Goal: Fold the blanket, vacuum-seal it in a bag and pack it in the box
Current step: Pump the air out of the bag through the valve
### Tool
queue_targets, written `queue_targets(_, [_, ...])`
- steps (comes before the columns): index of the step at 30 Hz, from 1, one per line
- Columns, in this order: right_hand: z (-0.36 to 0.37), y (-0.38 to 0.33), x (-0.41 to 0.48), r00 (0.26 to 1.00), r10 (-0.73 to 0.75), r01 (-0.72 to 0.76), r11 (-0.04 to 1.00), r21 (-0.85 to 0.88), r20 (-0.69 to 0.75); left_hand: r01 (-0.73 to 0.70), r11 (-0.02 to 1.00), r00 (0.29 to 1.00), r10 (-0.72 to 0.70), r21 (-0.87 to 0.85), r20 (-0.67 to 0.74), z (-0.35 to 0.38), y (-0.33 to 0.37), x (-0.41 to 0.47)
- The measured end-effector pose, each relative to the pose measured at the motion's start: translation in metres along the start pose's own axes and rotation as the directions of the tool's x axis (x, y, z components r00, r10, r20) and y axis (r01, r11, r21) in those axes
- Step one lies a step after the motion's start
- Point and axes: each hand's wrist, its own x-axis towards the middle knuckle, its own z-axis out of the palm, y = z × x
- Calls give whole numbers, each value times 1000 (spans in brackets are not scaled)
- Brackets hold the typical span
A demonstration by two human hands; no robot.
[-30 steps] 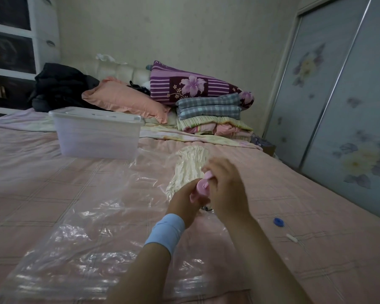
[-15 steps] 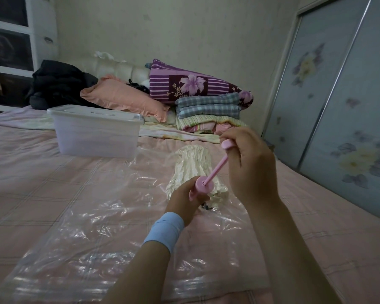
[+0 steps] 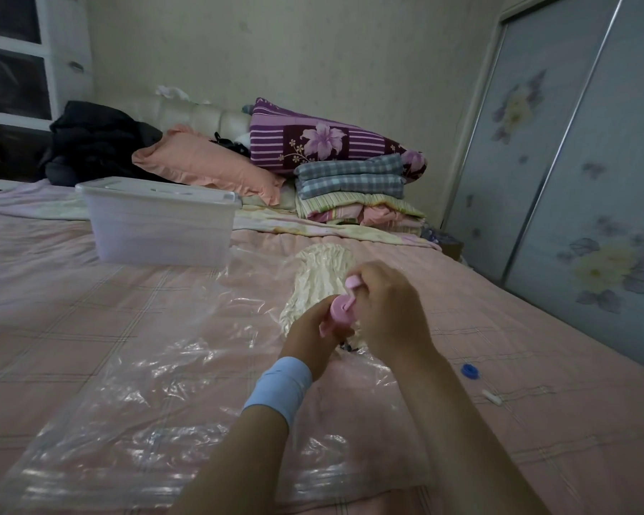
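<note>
Centre: my left hand (image 3: 305, 336) grips the pump (image 3: 341, 314), right hand (image 3: 387, 314) clamps its handle | blanket (image 3: 313, 271) in bag (image 3: 145, 384) behind hands, box (image 3: 157, 224) upper left | risk: tilted pump loses seal, bag refills.

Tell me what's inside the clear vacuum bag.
A wrinkled cream blanket lies inside the bag, at its far end. Its near edge is hidden by the left hand and right hand gripping the pink pump.

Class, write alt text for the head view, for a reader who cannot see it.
Left hand grips a pink plastic pump, right hand its handle, over a clear plastic bag holding a cream blanket on a pink bed.
</note>
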Motion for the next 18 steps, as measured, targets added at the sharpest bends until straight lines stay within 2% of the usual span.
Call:
queue_targets(2, [-23, -11, 14, 992, -66, 67, 998, 11, -111, -11, 1000, 1000, 11, 24, 2, -4, -2, 2])
queue_targets(5, [-49, -28, 30, 941, -165, 174, 985, 2, -296, -4, 999, 1000, 4, 54, 2, -7, -7, 4])
queue_targets(9, [-31, -32, 26, 903, -164, 184, 983, 12, -396, -1, 998, 1000, -1, 60, 22, -7, -11, 5])
queue_targets(11, [-11, -19, 17, 937, -117, 133, 991, 28, -329, 7, 999, 999, -8, 43, 33, -6, -10, 4])
queue_targets(13, [13, 0, 0, 994, -19, 24, 999, 48, -109, 21, 999, 999, -22, 30, 32, -6, -9, 2])
queue_targets(15, [29, 11, -18, 993, 69, -72, 997, 28, 97, 28, 999, 999, -30, 41, 33, -3, -6, 0])
queue_targets(16, [32, 13, -22, 986, 86, -88, 996, 9, 144, 30, 999, 999, -31, 44, 34, -3, -7, -1])
queue_targets(18, [27, 12, -21, 988, 62, -61, 998, -7, 144, 26, 998, 999, -28, 48, 31, -1, -8, -1])
